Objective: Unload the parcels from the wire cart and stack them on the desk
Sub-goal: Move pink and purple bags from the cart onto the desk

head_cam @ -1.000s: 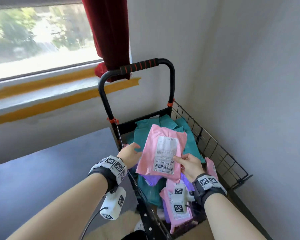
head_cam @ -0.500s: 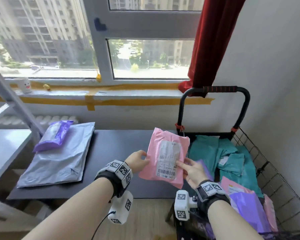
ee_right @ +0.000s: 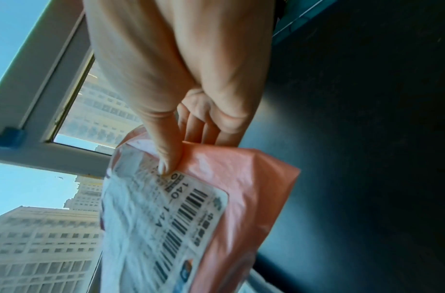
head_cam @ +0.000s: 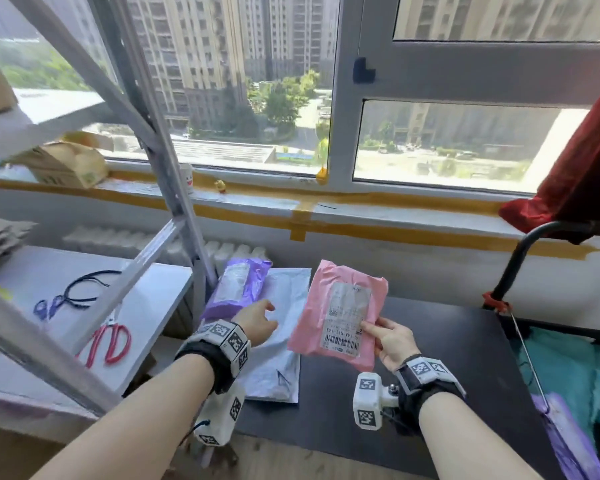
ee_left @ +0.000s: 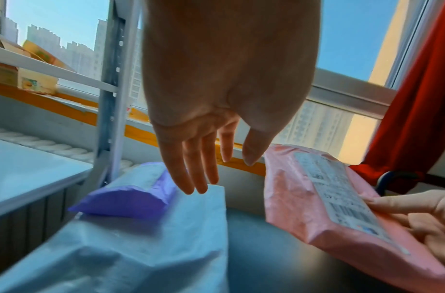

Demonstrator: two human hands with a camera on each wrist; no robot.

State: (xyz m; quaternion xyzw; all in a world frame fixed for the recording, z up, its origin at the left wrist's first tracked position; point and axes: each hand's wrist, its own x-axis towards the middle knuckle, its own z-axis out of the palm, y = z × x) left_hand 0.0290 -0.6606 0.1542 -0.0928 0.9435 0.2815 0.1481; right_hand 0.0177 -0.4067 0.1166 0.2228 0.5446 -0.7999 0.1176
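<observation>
Right hand (head_cam: 390, 342): yours, grasping the pink parcel (head_cam: 336, 313) at its near right corner, thumb pressed on the label (ee_right: 163, 218), fingers curled beneath. Parcel held in the air above the dark desk (head_cam: 447, 358), label up, long axis running away from you toward the window, tilted a little left.

Left hand (head_cam: 257, 322): yours, released, fingers straight and spread, holding nothing, hovering over the grey parcel (head_cam: 274, 341) beside the purple parcel (head_cam: 236, 287).

Stack: purple parcel lies on the grey one, at the desk's left end.

Cart (head_cam: 534, 258): at the right edge, teal parcels (head_cam: 568, 362) inside.
</observation>
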